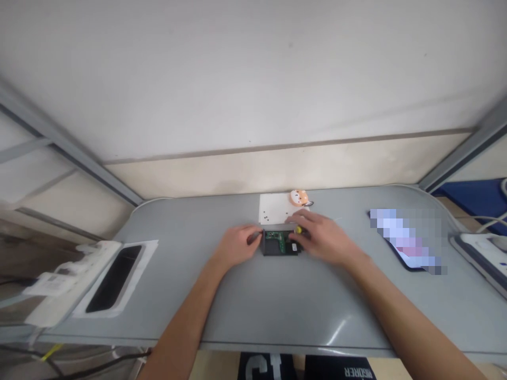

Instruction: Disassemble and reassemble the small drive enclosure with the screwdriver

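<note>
Now, just below the centre of the frame, I see the open case (pixel 273 247) between the hands, its long axis running left to right. The left hand (pixel 236 245) curls at its left end, its grip unclear to me; the right hand (pixel 322 237) overlaps the right end, pinching a yellow tool (pixel 298 230).
</note>
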Demonstrator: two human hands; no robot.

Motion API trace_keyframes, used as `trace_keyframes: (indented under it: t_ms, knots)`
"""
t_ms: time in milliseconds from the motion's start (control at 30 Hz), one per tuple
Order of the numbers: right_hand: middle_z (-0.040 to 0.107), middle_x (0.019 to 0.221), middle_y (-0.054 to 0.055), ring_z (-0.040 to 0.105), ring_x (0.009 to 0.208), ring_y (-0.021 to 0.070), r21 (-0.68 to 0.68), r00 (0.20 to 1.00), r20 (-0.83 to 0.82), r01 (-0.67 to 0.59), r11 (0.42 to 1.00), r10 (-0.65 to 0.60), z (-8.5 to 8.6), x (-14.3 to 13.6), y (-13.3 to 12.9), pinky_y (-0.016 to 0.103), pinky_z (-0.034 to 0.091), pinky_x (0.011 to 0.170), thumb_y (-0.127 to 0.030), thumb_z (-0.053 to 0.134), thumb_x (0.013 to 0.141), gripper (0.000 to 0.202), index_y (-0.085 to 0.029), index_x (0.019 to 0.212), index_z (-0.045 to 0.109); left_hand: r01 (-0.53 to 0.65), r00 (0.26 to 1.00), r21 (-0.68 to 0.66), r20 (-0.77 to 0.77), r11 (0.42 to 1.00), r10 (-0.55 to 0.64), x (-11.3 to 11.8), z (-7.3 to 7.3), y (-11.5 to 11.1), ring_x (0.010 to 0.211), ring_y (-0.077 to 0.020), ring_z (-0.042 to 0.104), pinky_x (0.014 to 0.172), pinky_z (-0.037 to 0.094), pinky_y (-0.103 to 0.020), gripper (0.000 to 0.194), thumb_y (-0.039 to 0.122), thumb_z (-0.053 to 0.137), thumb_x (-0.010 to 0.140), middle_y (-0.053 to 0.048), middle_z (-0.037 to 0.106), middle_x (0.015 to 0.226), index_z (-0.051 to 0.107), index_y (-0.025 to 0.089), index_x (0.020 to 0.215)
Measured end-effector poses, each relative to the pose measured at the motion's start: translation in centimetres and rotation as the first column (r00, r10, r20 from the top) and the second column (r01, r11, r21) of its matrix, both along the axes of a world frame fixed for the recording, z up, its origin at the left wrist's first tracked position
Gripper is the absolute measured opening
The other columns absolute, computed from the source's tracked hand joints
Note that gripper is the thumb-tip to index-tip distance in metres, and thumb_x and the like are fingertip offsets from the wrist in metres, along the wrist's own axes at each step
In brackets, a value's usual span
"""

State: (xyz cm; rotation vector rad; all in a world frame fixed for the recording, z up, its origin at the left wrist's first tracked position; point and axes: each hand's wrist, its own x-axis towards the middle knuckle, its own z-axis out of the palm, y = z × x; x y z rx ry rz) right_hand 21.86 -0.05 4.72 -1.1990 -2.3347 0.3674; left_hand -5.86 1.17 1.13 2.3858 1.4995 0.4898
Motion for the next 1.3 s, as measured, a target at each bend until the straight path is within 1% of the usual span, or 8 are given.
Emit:
trace_keyframes:
  t_ms: [100,267,367,433,700,900,1133,1300]
  knots:
    - [0.073,0.11,0.01,0.069,0.091,0.0227,0.09,0.928,-0.322,0.226,0.97,-0.187,0.7,1.1,-0.1,0.037,0.055,0.08,-0.034,0.046,0.102,0.026,-0.023,0.113,0.067,-0.027,0.997,0.104,0.071,0.994,0.019,0.6,0.4,-0.3,0.086,-0.0182,0.065,0.083,0.052,-0.033,0.025,0.032,0.049,0.101,-0.004,0.073,0.099,0.072,0.025,0.11]
    - [0.063,0.076,0.007,0.062,0.068,0.0204,0.004,0.573,-0.692,0.612,0.791,-0.44,0.9,1.6,-0.3,0.035,0.051,0.063,-0.049,0.036,0.101,0.044,-0.021,0.085,0.066,0.153,0.975,0.145,0.14,0.977,-0.174,3.1,1.9,-0.9,0.116,-0.0227,0.061,0.105,0.048,-0.039,0.033,0.034,0.054,0.1,-0.008,0.067,0.122,0.063,0.024,0.13]
    - [0.051,0.064,0.001,0.053,0.055,0.0149,-0.281,0.357,-0.749,0.591,0.756,-0.558,0.5,0.7,0.1,0.028,0.046,0.051,-0.057,0.036,0.1,0.047,-0.022,0.08,0.06,0.259,0.964,0.028,0.057,0.965,-0.26,4.8,2.4,-0.4,0.133,-0.0284,0.054,0.114,0.042,-0.045,0.057,0.047,0.066,0.093,-0.009,0.058,0.144,0.052,0.026,0.145]
    - [0.048,0.061,-0.002,0.05,0.051,0.0132,-0.42,0.313,-0.717,0.519,0.745,-0.623,0.0,0.0,0.6,0.024,0.043,0.045,-0.063,0.04,0.098,0.048,-0.022,0.083,0.059,0.27,0.963,-0.046,0.009,0.962,-0.269,5.6,2.5,0.0,0.133,-0.031,0.054,0.114,0.042,-0.048,0.066,0.053,0.071,0.088,-0.009,0.057,0.146,0.052,0.026,0.145]
    - [0.056,0.06,0.0,0.052,0.055,0.0136,-0.538,0.335,-0.622,0.473,0.698,-0.707,-2.8,1.1,3.0,0.024,0.042,0.049,-0.071,0.04,0.095,0.056,-0.02,0.082,0.061,0.286,0.957,-0.032,0.059,0.958,-0.284,5.9,1.2,-0.2,0.126,-0.0293,0.058,0.11,0.044,-0.046,0.057,0.041,0.074,0.088,-0.008,0.062,0.138,0.055,0.027,0.139]
    - [0.058,0.063,0.0,0.054,0.057,0.0147,-0.508,0.363,-0.607,0.506,0.697,-0.707,-2.7,1.5,3.1,0.025,0.043,0.05,-0.072,0.042,0.094,0.054,-0.022,0.083,0.059,0.293,0.953,-0.06,0.105,0.954,-0.286,5.4,0.9,-0.2,0.128,-0.0283,0.058,0.112,0.044,-0.044,0.056,0.041,0.076,0.087,-0.006,0.063,0.138,0.056,0.029,0.139]
    - [0.063,0.07,0.0,0.052,0.055,0.0123,-0.457,0.533,-0.571,0.427,0.781,-0.625,-2.5,0.9,2.9,0.023,0.042,0.05,-0.069,0.042,0.096,0.052,-0.022,0.087,0.059,0.31,0.946,-0.061,0.117,0.949,-0.302,5.5,1.3,-0.1,0.131,-0.0275,0.057,0.115,0.041,-0.045,0.057,0.039,0.078,0.086,-0.005,0.064,0.137,0.056,0.03,0.138]
    - [0.064,0.07,0.001,0.053,0.058,0.0129,-0.438,0.551,-0.553,0.446,0.781,-0.625,-3.0,1.3,3.1,0.024,0.042,0.052,-0.07,0.04,0.097,0.054,-0.021,0.09,0.061,0.304,0.948,-0.059,0.118,0.951,-0.296,5.5,1.2,-0.1,0.131,-0.0267,0.057,0.115,0.041,-0.044,0.055,0.038,0.077,0.086,-0.005,0.064,0.138,0.057,0.029,0.137]
